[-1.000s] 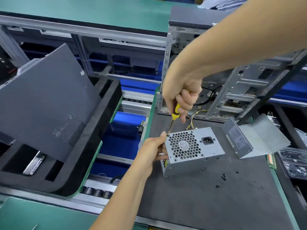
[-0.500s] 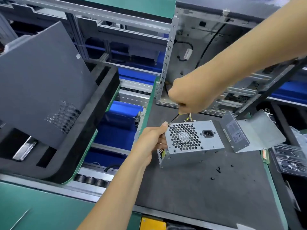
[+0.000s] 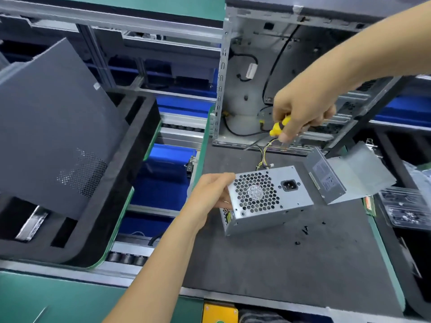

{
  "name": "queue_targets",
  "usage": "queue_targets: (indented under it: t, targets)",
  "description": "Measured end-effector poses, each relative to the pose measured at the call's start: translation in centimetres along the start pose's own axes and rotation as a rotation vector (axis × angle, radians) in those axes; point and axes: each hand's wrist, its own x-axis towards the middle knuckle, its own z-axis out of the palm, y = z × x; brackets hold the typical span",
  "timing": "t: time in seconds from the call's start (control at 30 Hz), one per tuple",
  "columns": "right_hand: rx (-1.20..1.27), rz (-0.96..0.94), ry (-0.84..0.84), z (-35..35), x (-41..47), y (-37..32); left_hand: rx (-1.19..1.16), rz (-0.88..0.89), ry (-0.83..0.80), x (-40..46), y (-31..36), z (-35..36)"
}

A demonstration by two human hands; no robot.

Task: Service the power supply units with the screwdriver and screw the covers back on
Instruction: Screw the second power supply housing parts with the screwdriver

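The grey sheet-metal power supply unit [image 3: 270,197] looks rigid, weighty, sharp-edged; left hand [image 3: 210,194] grips its nine-o'clock corner. Right hand [image 3: 300,113] holds the yellow-handled screwdriver [image 3: 278,128] at twelve o'clock.

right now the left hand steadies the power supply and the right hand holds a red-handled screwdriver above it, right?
Not quite: in the head view the screwdriver handle is yellow and black, not red. The left hand does steady the power supply, and the right hand holds the tool above it.
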Motion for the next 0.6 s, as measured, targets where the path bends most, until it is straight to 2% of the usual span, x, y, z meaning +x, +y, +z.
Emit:
queue_targets:
  t: [0.17,0.37,0.47,0.6]
  targets:
    - [0.405,-0.038,-0.016,4.3,-2.0,4.9,0.002,-0.007,-0.052,0.1,0.0,-0.8]
    - [0.822,-0.029,0.230,16.2,-0.9,11.8,0.099,-0.018,-0.197,0.6,0.6,-1.5]
    - [0.947,-0.006,0.313,22.8,0.4,13.7,0.085,-0.036,-0.226,0.7,0.1,-1.7]
    - [0.955,0.026,0.396,29.5,1.9,13.8,0.000,-0.082,-0.237,0.7,0.1,-1.3]
